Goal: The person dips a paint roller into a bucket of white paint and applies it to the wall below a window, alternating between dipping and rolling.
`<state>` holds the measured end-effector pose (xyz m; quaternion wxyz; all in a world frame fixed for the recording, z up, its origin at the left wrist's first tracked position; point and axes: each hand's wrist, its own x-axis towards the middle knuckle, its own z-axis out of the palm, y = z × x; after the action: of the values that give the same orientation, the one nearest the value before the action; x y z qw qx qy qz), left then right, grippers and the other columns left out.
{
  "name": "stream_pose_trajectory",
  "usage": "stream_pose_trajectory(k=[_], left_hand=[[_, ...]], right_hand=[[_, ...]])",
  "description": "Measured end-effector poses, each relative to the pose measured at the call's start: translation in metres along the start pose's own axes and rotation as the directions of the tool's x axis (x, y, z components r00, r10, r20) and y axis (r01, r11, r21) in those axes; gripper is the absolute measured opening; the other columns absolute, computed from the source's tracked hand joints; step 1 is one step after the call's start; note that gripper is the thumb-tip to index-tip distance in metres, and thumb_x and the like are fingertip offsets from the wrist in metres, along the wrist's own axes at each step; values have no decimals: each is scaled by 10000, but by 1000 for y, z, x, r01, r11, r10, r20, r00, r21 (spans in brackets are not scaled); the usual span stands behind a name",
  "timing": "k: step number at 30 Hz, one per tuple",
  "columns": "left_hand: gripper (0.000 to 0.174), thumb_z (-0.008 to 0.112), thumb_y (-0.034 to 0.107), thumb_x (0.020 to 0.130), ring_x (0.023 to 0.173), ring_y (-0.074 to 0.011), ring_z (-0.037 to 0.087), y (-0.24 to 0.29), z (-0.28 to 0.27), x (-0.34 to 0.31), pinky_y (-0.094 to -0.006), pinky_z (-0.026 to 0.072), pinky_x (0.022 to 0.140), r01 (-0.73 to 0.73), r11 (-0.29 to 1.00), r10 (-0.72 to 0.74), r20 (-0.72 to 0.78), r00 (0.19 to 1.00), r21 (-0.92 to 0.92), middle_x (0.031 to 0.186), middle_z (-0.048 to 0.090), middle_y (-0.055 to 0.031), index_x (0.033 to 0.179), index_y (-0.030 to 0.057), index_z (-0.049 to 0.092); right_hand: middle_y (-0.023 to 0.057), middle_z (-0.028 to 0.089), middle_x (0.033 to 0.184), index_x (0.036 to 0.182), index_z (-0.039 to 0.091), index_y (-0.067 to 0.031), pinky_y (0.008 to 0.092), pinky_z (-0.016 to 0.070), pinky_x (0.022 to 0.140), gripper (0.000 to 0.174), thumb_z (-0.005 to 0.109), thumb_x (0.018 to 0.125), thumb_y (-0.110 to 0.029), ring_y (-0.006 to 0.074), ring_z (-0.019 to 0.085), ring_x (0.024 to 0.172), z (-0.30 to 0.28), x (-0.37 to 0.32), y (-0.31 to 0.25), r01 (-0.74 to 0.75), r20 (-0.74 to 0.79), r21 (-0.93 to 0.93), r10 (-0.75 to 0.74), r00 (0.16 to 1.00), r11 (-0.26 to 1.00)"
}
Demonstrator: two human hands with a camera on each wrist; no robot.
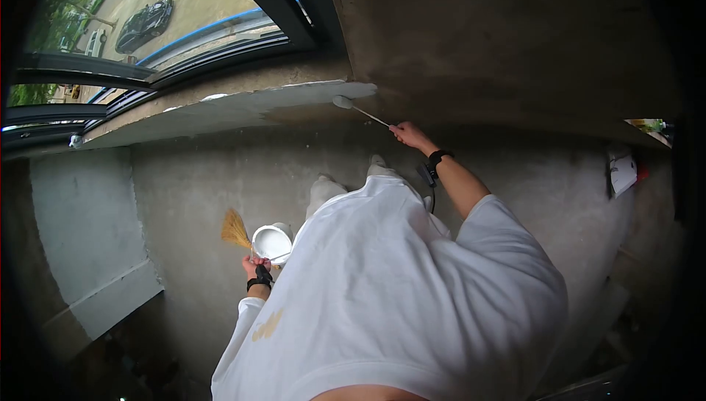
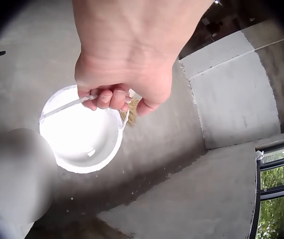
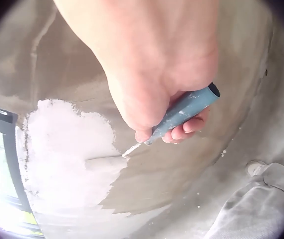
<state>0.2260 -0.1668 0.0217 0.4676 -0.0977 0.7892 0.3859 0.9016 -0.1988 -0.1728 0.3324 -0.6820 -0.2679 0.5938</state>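
My right hand (image 1: 413, 137) grips the blue handle (image 3: 187, 109) of a small paint roller. The roller head (image 1: 343, 101) lies against the wall below the window, at the right end of a white painted patch (image 3: 65, 149). Low on the left, my left hand (image 2: 127, 84) has its fingers curled round the wire handle (image 2: 67, 108) of a white bucket (image 2: 117, 154). White paint (image 1: 272, 243) shows inside the bucket. A straw brush (image 1: 235, 229) is beside the bucket, partly behind the left hand in the left wrist view.
A dark-framed window (image 1: 309, 33) is at the upper left, with a parked car outside. White paint covers part of the side wall (image 1: 88, 232) at the left. A white and red object (image 1: 623, 174) is at the far right. My legs stand on the grey floor (image 1: 191, 173).
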Motion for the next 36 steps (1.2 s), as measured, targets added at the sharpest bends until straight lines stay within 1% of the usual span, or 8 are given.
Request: stream_pose_trajectory(k=[4,11,14,16,23,26,30,36], left_hand=[[332,482,390,796,464,-143,306,-25,-16,-10,-306,329,559,24,999,-25,-34,999,-27,489,289,43,603,168,328],[343,494,429,798,523,-164,332,-60,-56,-20,-318,328,599,35,995,-40,-49,998,-96,541,317,26,641,161,347],[350,489,431,791,527,-173,337,-66,-74,-20,-321,331,595,55,992,-59,-32,998,-115,528,304,20,635,155,340],[348,488,425,792,515,-169,329,-70,-69,-24,-320,332,592,44,992,-50,-51,997,-115,525,304,20,632,155,336],[337,489,397,804,500,-159,321,-87,-88,-32,-321,336,593,20,982,-41,-106,993,-189,528,323,24,626,158,331],[330,485,410,807,519,-156,332,-82,-112,-12,-321,335,602,53,987,-62,-58,996,-152,541,343,29,644,158,346],[316,474,414,809,511,-159,328,-85,-95,-25,-320,334,598,46,982,-68,-115,991,-184,549,355,37,665,158,359],[319,458,425,808,550,-168,345,-84,-101,-20,-321,328,606,66,984,-83,-98,992,-165,541,333,28,669,157,355]], right_hand=[[-15,526,626,772,603,-43,235,382,470,411,552,950,-410,67,467,536,-31,-12,33,42,-12,16,-42,999,999],[-34,507,629,798,590,-60,214,357,457,384,538,961,-403,44,440,525,-56,-30,54,-9,22,178,6,1000,984],[-16,527,630,798,612,-32,241,398,484,424,569,936,-430,69,473,541,-44,-22,39,3,74,203,-18,997,979],[-13,523,613,781,609,-32,255,388,458,438,575,926,-444,82,471,508,-19,2,22,-29,63,104,22,998,994],[-15,496,566,744,586,-53,265,346,408,437,584,914,-455,92,432,433,24,31,-4,-24,93,120,13,996,993],[-22,493,571,743,574,-68,253,324,401,419,579,918,-449,75,411,429,0,17,16,-73,136,176,50,990,982],[-32,497,586,764,581,-72,230,318,403,409,576,919,-451,56,412,447,-36,-7,52,-62,55,176,53,997,982],[-50,456,596,776,544,-97,210,317,433,382,530,949,-437,42,405,478,-54,-32,53,-70,42,164,64,997,984]])
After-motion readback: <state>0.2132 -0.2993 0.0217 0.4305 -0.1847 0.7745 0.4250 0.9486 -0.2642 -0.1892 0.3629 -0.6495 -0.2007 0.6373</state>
